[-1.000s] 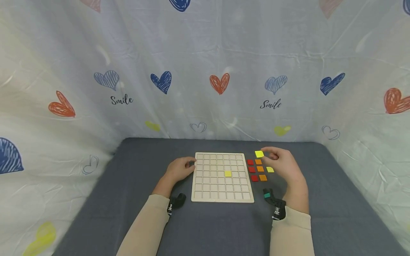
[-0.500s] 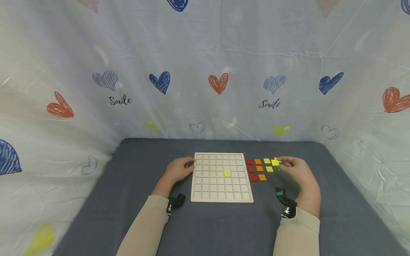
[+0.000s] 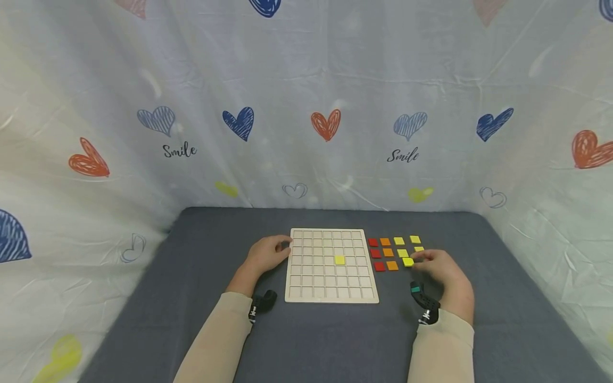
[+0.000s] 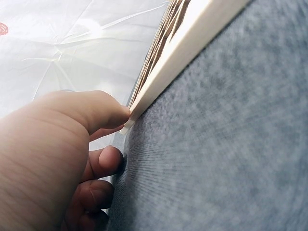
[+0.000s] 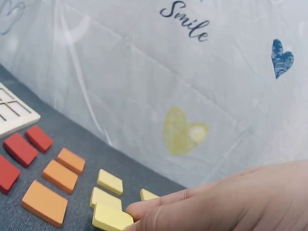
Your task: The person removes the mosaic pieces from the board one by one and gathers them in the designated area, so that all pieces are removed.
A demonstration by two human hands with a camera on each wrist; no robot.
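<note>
A pale wooden grid board [image 3: 316, 287] lies on the dark cloth, with one yellow tile [image 3: 339, 260] in a square right of its middle. My left hand [image 3: 267, 252] holds the board's left edge near the far corner; its thumb [image 4: 113, 111] touches the edge in the left wrist view, other fingers curled below. At the right, my right hand [image 3: 442, 268] pinches a bright yellow square tile [image 5: 110, 217] between thumb and index finger. That tile is just in front of two pale yellow tiles; whether it touches the cloth cannot be told.
Right of the board stand a column of red tiles [image 3: 375, 254] and one of orange tiles [image 3: 388, 252]. Beside them lie pale yellow tiles [image 3: 399, 241], plus a far-right yellow tile [image 3: 414, 239] with another partly behind the right hand. A heart-printed curtain [image 3: 287, 80] hangs behind.
My right hand first moved right from the far end of the tiles, leaving yellow tiles there, then came nearer with a yellow tile pinched. My left hand stays at the board's edge.
</note>
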